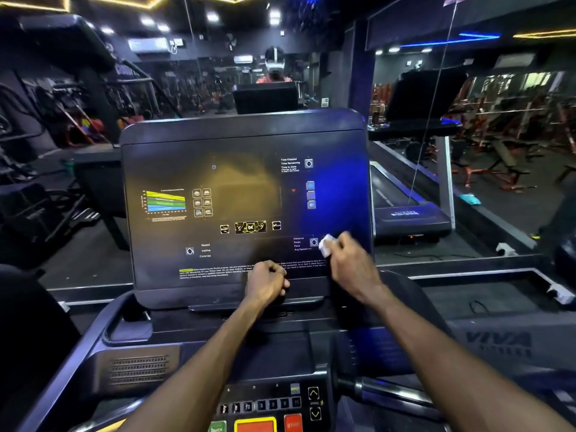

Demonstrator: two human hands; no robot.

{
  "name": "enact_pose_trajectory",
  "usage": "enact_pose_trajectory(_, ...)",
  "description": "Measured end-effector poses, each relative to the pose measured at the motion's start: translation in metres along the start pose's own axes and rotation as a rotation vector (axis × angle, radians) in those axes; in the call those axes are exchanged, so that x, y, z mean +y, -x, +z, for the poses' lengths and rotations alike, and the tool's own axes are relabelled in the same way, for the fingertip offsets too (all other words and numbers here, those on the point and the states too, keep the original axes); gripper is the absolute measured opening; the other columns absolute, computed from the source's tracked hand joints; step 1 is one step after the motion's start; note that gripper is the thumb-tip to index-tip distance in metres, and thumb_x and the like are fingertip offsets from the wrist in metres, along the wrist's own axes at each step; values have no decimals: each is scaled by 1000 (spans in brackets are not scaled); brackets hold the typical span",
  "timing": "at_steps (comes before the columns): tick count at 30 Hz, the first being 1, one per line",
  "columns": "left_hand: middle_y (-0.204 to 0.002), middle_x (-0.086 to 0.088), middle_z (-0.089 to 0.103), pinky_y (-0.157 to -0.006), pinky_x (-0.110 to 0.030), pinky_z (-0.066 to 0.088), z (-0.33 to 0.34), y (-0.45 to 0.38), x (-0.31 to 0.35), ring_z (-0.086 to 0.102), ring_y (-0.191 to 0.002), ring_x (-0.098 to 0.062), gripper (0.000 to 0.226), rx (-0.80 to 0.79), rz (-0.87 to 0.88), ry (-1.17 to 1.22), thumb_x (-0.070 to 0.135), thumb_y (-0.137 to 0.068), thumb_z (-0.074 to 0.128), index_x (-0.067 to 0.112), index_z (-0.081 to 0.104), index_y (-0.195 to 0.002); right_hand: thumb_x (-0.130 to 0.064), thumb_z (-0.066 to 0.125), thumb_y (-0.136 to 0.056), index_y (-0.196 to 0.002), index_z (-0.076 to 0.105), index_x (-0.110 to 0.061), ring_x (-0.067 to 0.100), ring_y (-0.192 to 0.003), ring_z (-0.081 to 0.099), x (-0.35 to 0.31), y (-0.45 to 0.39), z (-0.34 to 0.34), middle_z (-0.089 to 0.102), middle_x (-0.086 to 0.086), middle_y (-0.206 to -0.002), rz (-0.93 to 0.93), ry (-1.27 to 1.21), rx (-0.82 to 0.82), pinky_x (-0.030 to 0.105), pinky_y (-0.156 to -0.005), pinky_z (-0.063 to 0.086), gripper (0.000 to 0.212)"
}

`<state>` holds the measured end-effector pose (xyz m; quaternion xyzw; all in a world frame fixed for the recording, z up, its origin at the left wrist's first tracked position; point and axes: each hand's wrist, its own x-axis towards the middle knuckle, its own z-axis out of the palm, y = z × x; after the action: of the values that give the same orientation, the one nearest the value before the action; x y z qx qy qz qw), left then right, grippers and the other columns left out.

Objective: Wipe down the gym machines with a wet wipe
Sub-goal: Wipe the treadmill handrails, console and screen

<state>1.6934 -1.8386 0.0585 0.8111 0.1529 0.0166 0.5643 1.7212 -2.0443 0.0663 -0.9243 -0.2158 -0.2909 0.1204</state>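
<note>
A treadmill's dark console panel (243, 169) stands upright in front of me, printed with a coloured chart, small icons and text. My right hand (349, 263) pinches a small white wet wipe (325, 244) against the panel's lower right area, beside the "Distance" labels. My left hand (266, 283) is curled into a loose fist at the panel's bottom edge, near the middle, with nothing seen in it.
Below the panel lies the control deck with arrow keys (314, 403) and red, yellow and green buttons (255, 425). A handlebar (383, 389) juts out at lower right. A mirror wall (467, 120) behind reflects me and other gym machines. Another treadmill (408, 210) stands to the right.
</note>
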Motion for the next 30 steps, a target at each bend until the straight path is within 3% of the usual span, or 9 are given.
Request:
enact_pose_trajectory(4,-61,-3,70,-55,-28,49,-6,-1,-4,56,-48,-18,18,37,-4,8,12,-93,51,12,62,-79,3,56,-85,-114,59,-13,28,-66,50,6,-13,-12,45,10,-90,342,-109,197,41,-57,50,33)
enact_pose_trajectory(9,-62,-3,72,-65,-38,59,-10,0,-8,59,-48,-18,20,45,18,-36,14,-92,51,14,64,-78,0,53,-86,-108,53,-16,32,-69,54,-26,16,4,41,8,-91,-196,16,-217,44,-51,50,27)
enact_pose_trajectory(14,-61,0,72,-69,-37,61,-24,1,-13,61,-48,-17,21,63,31,-88,15,-91,50,15,65,-75,2,53,-88,-115,55,-13,36,-64,56,-16,-21,-12,47,13,-92,390,-96,166,43,-55,51,31)
enact_pose_trajectory(16,-62,-1,72,-68,-38,61,-30,2,-13,61,-49,-17,22,64,32,-93,15,-92,50,15,65,-75,6,53,-85,-112,55,-16,33,-66,55,-34,-14,-5,45,10,-92,258,-99,106,40,-55,46,35)
enact_pose_trajectory(20,-61,1,72,-64,-37,60,-42,2,-11,61,-50,-16,23,83,43,-123,17,-93,50,16,65,-75,2,55,-85,-113,49,-21,29,-73,50,-50,-1,9,40,7,-98,-258,25,-288,41,-51,45,36)
enact_pose_trajectory(22,-61,3,71,-67,-37,60,-49,0,-12,64,-53,-17,23,86,60,-159,18,-92,51,18,65,-74,4,54,-85,-114,52,-20,29,-65,48,-38,-19,4,42,8,-96,-111,9,-140,43,-49,48,38)
enact_pose_trajectory(25,-61,4,71,-69,-37,59,-57,-1,-14,66,-58,-17,22,93,82,-181,18,-90,51,19,65,-73,4,52,-90,-120,57,-15,36,-66,55,-33,-34,-1,47,13,-97,389,-137,222,46,-57,53,36)
enact_pose_trajectory(26,-62,4,71,-70,-36,59,-60,-1,-14,67,-59,-16,22,94,86,-188,18,-91,52,19,65,-74,4,52,-89,-120,58,-15,36,-67,55,-42,-33,3,48,12,-96,405,-159,251,45,-59,53,37)
enact_pose_trajectory(30,-61,5,71,-71,-32,59,-67,-2,-12,69,-63,-14,21,89,145,-233,18,-90,51,18,66,-75,4,57,-79,-110,51,-23,27,-68,50,-88,-1,29,41,3,-92,-174,-55,-131,39,-48,44,41)
